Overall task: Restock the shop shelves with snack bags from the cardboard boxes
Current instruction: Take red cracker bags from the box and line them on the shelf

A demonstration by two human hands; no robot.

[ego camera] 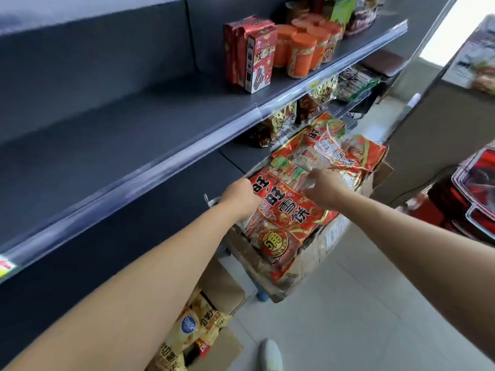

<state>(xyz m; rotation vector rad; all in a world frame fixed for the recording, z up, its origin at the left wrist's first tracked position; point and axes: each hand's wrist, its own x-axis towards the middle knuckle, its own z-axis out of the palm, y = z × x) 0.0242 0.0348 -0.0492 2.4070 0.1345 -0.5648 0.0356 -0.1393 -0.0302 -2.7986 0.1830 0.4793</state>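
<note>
A big red snack bag [288, 218] with gold trim lies on top of an open cardboard box [330, 236] beside the shelves. My left hand [239, 195] grips its upper left edge. My right hand [322, 187] pinches its upper right part. More red bags of the same kind [345, 148] are stacked behind it in the box. The dark grey middle shelf [120, 135] runs bare along the left. A lower dark shelf [238, 156] sits just behind the bag.
Red cartons [254, 54] and orange-lidded jars [302, 53] stand on the middle shelf at right. Dark and gold packets [284, 121] fill the lower shelf. Another cardboard box with yellow chip bags [195, 333] sits on the pale floor. A red basket [479, 194] is at right. My shoe [270, 354] shows below.
</note>
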